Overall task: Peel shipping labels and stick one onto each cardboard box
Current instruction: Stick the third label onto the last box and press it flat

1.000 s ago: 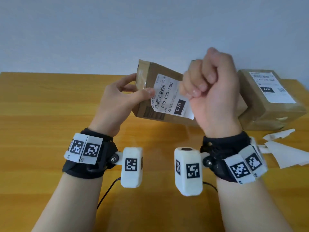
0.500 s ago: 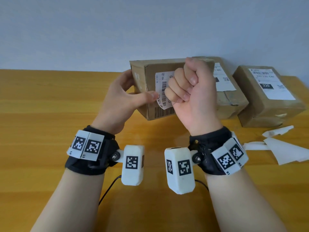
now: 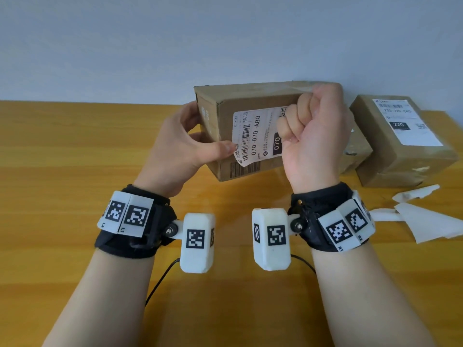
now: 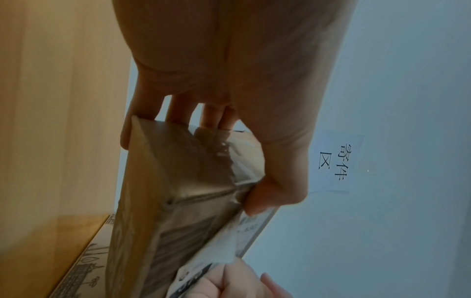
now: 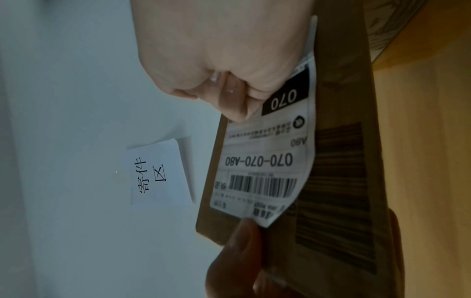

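We hold a cardboard box [image 3: 253,101] up off the wooden table [image 3: 75,151], in the middle of the scene, with its labelled face turned toward us. Our left hand [image 3: 180,149] grips the box's left end: the fingers [image 4: 178,108] wrap behind the far side while the thumb [image 3: 220,149] presses on the near face, right at the lower left corner of the shipping label [image 3: 255,136]. From the left wrist view the thumb tip sits on the label's edge at the box corner.

Our right hand [image 3: 315,136] is curled into a fist and holds nothing; the side of the fist presses against the right part of the label, over the black "070" block. The label reads "070-070-A80" with a barcode. Its lower left corner stands loose from the cardboard and curls slightly outward, as the right wrist view shows, just beside the left thumb.

Behind the right fist a second box [image 3: 358,151] lies on the table, mostly hidden. Farther right lies a third box [image 3: 400,156] with a white label [image 3: 403,121] marked "220" stuck on its top face. Near it, at the right edge of the table, lie torn white backing papers [image 3: 426,221]. A paper sign [image 5: 158,171] with printed characters hangs on the pale wall [image 3: 225,41] beyond the table.
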Available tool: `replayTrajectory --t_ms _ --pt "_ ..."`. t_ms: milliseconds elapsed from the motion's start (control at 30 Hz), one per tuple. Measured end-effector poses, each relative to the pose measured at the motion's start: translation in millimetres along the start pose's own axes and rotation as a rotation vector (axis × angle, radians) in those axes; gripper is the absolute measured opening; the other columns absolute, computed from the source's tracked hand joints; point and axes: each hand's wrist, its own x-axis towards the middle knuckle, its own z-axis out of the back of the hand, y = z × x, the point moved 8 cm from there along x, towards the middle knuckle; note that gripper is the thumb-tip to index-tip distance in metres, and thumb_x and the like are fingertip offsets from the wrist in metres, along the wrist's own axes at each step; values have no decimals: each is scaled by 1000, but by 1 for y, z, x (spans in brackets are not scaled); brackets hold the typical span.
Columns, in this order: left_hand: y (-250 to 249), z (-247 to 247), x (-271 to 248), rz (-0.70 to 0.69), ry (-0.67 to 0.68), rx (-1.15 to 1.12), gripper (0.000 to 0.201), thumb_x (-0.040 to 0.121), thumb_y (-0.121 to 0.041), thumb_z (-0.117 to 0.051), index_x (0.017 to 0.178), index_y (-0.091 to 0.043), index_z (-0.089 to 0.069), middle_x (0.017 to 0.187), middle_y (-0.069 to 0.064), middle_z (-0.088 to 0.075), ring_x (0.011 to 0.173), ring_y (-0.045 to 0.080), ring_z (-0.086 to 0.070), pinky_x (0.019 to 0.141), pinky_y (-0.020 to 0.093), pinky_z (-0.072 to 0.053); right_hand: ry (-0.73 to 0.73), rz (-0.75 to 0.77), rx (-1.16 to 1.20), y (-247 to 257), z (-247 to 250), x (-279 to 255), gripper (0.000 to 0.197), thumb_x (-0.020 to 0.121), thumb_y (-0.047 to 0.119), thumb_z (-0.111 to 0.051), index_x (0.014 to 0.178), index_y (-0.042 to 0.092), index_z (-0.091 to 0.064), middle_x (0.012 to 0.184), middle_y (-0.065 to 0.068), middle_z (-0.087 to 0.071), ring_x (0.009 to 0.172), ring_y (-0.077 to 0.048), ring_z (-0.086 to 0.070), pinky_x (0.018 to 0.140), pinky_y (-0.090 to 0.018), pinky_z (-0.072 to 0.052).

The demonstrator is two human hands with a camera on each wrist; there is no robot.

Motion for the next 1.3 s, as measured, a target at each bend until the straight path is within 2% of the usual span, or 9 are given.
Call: replayTrajectory --t_ms 167,300,400,567,667,800,1033,1233,1300 --pt "2 2 0 11 4 -8 68 57 -29 -87 120 -16 -64 122 1 -76 104 25 -78 88 42 -65 -56 71 -42 9 8 1 52 96 -1 -37 50 21 -31 50 3 -21 46 -16 -14 46 -26 -21" --pt "2 3 0 29 -20 -27 72 56 -31 -87 122 -14 -64 122 1 -77 105 23 -78 90 44 -65 -40 38 -37 9 6 2 51 99 0 -38 53 19 -30 53 2 -19 49 -17 -13 48 -28 -22" --pt "4 3 2 48 -48 -41 73 56 -31 -88 122 -14 -65 120 0 -78 108 24 -77 93 49 -63 75 -19 49 8 -8 -1 49 103 7 -40 57 19 -29 54 2 -17 49 -17 -14 50 -30 -23" --pt "7 11 2 71 -119 -70 81 54 -32 -90 127 -11 -63 119 -2 -78 109 22 -77 95 55 -62 357 -185 169 -10 -37 -10 51 99 11 -41 49 21 -36 48 3 -18 41 -13 -22 56 -30 -36" --pt "5 11 1 72 -112 -94 79 56 -34 -90 126 -11 -62 119 -2 -78 108 20 -77 90 57 -63 408 -276 163 -26 -42 -14 52 100 12 -44 48 21 -41 45 4 -25 38 -10 -26 55 -28 -37" --pt "4 9 0 73 -83 -80 81 57 -34 -89 130 -10 -60 123 1 -77 108 23 -77 89 59 -63 346 -268 196 -29 -39 -13 51 98 11 -46 49 20 -38 45 6 -28 38 -9 -25 49 -25 -36" --pt "2 4 0 41 -37 -49 82 56 -31 -91 129 -11 -58 125 3 -76 111 25 -76 95 50 -62 261 -160 221 -24 -27 -5 47 98 9 -46 53 20 -35 48 5 -26 41 -10 -23 46 -26 -29" --pt "3 9 -2 47 7 -78 80 55 -26 -90 125 -10 -55 124 5 -76 108 29 -77 83 39 -64 179 -74 181 -6 -16 -1 44 102 10 -42 60 19 -31 54 3 -21 47 -14 -19 49 -28 -28" --pt "2 12 -3 56 -1 -80 78 55 -28 -90 124 -12 -56 124 5 -76 108 29 -77 82 40 -65 179 -25 189 2 -17 -1 48 104 10 -41 58 18 -35 55 1 -22 49 -14 -24 52 -29 -34"
